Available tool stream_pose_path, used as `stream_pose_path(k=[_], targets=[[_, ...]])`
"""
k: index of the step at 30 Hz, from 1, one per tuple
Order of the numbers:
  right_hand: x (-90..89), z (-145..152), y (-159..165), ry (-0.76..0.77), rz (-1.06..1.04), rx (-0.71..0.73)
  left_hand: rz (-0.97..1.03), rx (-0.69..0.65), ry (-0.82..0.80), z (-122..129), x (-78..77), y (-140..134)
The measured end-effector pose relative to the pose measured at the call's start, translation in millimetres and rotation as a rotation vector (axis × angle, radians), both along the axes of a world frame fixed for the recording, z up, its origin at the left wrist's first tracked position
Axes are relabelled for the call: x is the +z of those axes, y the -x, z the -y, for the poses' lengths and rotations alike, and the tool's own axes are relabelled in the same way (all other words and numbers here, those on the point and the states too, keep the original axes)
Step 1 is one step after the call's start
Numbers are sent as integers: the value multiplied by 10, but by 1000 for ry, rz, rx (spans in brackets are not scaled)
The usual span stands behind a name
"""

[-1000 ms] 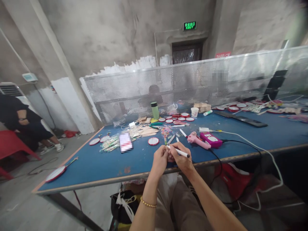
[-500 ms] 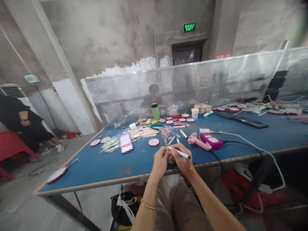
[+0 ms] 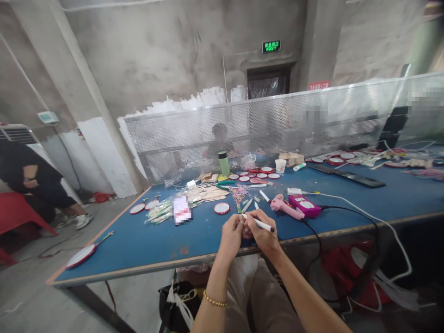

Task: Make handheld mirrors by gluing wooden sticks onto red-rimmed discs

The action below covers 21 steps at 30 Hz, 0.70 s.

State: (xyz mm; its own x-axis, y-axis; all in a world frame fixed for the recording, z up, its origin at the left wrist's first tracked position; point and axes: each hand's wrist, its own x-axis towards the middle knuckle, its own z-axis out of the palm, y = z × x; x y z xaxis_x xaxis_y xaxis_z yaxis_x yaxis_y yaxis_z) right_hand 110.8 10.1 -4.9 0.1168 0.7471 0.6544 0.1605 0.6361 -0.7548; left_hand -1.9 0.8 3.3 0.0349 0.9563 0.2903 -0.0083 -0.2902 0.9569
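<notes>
At the table's near edge, my left hand (image 3: 231,232) is closed on a thin stick (image 3: 239,207) whose upper end shows green and brownish colour. My right hand (image 3: 265,235) grips a white marker pen (image 3: 262,224) with a black end, its tip against or close to the stick. Both hands touch or nearly touch each other, and the fingers partly hide the stick's lower part. Just beyond lie more white markers (image 3: 247,206) and a heap of small coloured bands (image 3: 240,192). A round white disc with a red rim (image 3: 222,208) rests to the left.
On the blue table (image 3: 145,245) lie a pink glue gun (image 3: 286,206), a magenta box (image 3: 304,206) with cables, a phone (image 3: 182,209), and wooden sticks (image 3: 213,193). Farther back stand a green bottle (image 3: 224,164) and paper cup (image 3: 280,166) before a perforated screen (image 3: 194,134). A person (image 3: 31,171) is at left.
The view has shifted slightly. Both hands keep nearly the same place, with the marker still at the stick.
</notes>
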Motion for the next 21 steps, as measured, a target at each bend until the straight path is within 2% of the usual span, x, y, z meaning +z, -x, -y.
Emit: stream_pose_path(k=[5,11,21], targets=[[-35,-12,0,7,-19,-6,51,-36,39,-11,-18,1],[-3,5,-6,-17,13,9,-14,14,-15,-43,-64,31],[50,27,1,-49,46,-17,1,-17,11,4,12,11]])
